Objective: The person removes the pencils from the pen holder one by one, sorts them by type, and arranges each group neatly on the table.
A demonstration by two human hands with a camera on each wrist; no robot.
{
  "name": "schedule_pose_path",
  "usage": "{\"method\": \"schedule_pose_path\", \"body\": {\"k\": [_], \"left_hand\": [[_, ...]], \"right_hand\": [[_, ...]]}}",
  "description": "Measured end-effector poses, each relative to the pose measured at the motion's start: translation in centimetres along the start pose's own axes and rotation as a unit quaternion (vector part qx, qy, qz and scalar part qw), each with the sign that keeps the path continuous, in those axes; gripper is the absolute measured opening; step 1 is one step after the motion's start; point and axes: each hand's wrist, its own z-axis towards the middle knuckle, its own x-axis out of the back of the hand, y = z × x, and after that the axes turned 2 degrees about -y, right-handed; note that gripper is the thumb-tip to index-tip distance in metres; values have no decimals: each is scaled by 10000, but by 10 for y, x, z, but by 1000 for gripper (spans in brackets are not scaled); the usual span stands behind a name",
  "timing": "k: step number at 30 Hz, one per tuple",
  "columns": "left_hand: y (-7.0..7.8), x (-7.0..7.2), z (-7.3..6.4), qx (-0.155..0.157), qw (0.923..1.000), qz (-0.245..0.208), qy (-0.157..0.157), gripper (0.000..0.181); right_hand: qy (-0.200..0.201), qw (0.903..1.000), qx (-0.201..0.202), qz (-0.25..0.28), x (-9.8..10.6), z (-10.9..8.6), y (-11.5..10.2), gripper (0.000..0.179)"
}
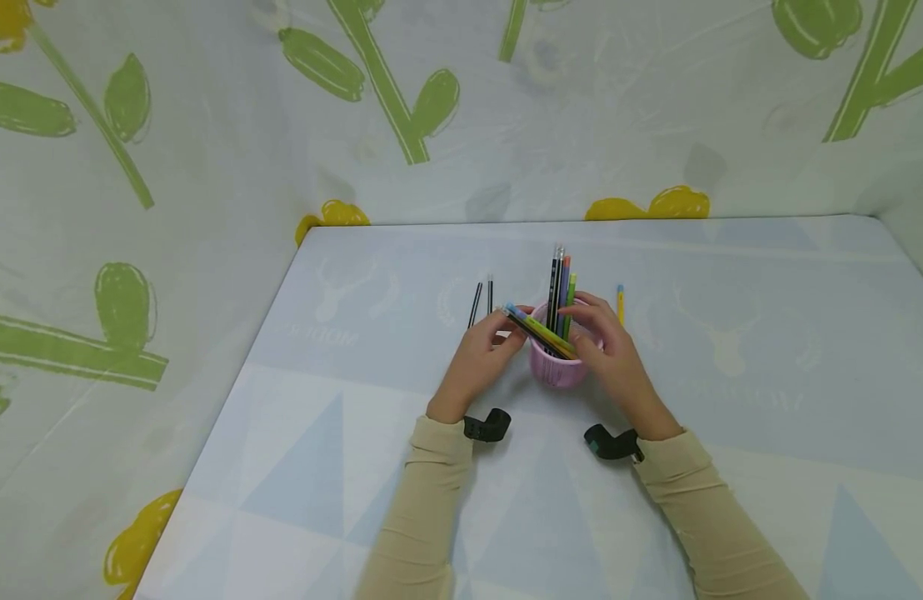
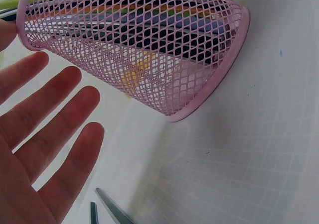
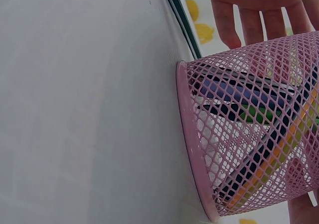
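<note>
A pink mesh pencil cup point(image 1: 557, 375) stands upright between both hands. Inside it several pencils rise upright, a green pencil point(image 1: 571, 287) among them. A yellow pencil point(image 1: 540, 327) and a black one lean toward the left over the rim. My left hand point(image 1: 482, 354) is just left of the cup, around the tops of the leaning pencils. In the left wrist view its fingers point(image 2: 55, 109) are spread and fairly straight, with the thumb by the rim. My right hand point(image 1: 611, 354) grips the cup's right side near the rim, its fingers reaching behind it in the right wrist view.
Two dark pencils lie on the table left of the cup, one at the left point(image 1: 474, 305) and one beside it point(image 1: 490, 293). A yellow pencil with a blue end point(image 1: 621, 305) lies to the right. Patterned cloth point(image 1: 506, 150) hangs behind the table.
</note>
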Motion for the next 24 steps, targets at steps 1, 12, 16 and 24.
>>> {"method": "schedule_pose_path", "body": {"k": [1, 12, 16, 24], "left_hand": [[0, 0, 0, 1, 10000, 4, 4, 35], [1, 0, 0, 1, 10000, -17, 0, 35], [0, -1, 0, 13, 10000, -4, 3, 36], [1, -1, 0, 71, 10000, -17, -19, 36]], "right_hand": [[7, 10000, 18, -4, 0, 0, 0, 28], [24, 9999, 151, -15, 0, 1, 2, 27], [25, 9999, 148, -14, 0, 1, 2, 27], [4, 10000, 69, -56, 0, 1, 1, 28]]}}
